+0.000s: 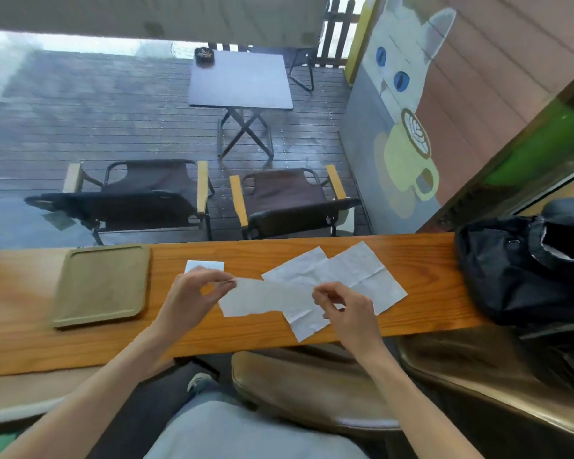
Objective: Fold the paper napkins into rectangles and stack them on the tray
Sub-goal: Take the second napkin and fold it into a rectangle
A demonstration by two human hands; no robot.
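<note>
Both hands hold one napkin just above the counter: my left hand pinches its left end between thumb and fingertips, my right hand pinches its right end. Two more napkins lie unfolded beneath and beyond it (they overlap). One small folded piece sits past my left fingers. Left of that, well apart, lies the tray. At far right rests a black bag.
</note>
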